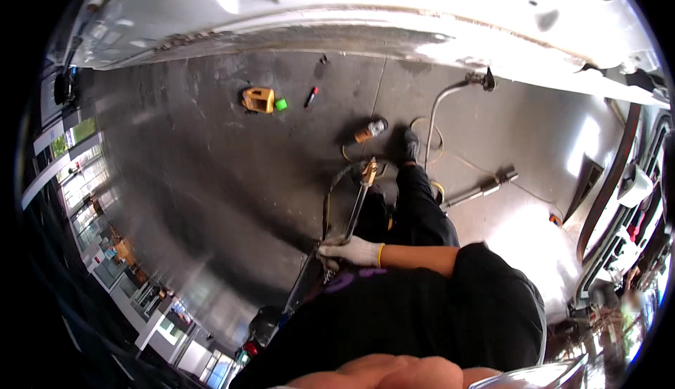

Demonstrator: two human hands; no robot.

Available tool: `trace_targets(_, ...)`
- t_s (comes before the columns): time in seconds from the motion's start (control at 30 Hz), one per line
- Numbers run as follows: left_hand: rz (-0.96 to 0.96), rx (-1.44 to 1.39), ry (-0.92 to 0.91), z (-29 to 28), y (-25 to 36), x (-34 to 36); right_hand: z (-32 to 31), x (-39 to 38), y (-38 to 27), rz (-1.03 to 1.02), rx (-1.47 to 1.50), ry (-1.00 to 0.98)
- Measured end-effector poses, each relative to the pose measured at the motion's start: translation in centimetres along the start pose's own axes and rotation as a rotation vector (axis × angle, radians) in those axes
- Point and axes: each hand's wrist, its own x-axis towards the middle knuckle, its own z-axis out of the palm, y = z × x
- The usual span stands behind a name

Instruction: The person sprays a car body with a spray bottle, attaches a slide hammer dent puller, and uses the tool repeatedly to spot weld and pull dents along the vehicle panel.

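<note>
My right hand (357, 251), in a white knit glove with a yellow cuff, reaches across my body from the right. Its fingers are closed around the lower part of a long rod-shaped tool (360, 203) with a grey metal shaft and a brass-coloured head. The head points away from me, over the floor beside my feet. A dark cable (328, 203) with a yellowish stretch runs next to the shaft. What lies under the glove is hard to make out. I cannot see my left hand.
Ahead stands a white vehicle body panel (316, 20). On the grey floor lie a yellow cut-open container (259, 100), a green block (281, 104), a red-and-blue marker-like item (312, 96), an orange-and-silver power tool (371, 130), a bent metal bar (437, 104), a long metal tool (481, 189) and loose cables.
</note>
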Motion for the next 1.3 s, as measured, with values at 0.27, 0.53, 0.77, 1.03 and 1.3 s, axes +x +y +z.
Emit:
trace_targets(0.27,0.099,0.004,-0.114,-0.2,-1.9,0.9,2.5,-2.2,-6.6,0.047,0.222,0.189)
trace_targets(0.53,0.317,0.056,-0.308,-1.0,0.6,5.8,7.8,-9.0,-5.8,-0.133,0.205,0.616)
trace_targets(0.77,0.417,0.091,-0.434,-3.1,1.4,7.1,12.3,-11.5,-3.7,-0.307,0.146,0.641)
trace_targets(1.03,0.452,0.025,-0.417,-5.1,-0.9,6.4,10.1,-9.6,-2.4,-0.207,0.063,0.541)
trace_targets(1.3,0.468,-0.126,-0.286,-1.3,-1.4,6.8,5.0,-5.7,-6.7,-0.246,-0.301,0.604)
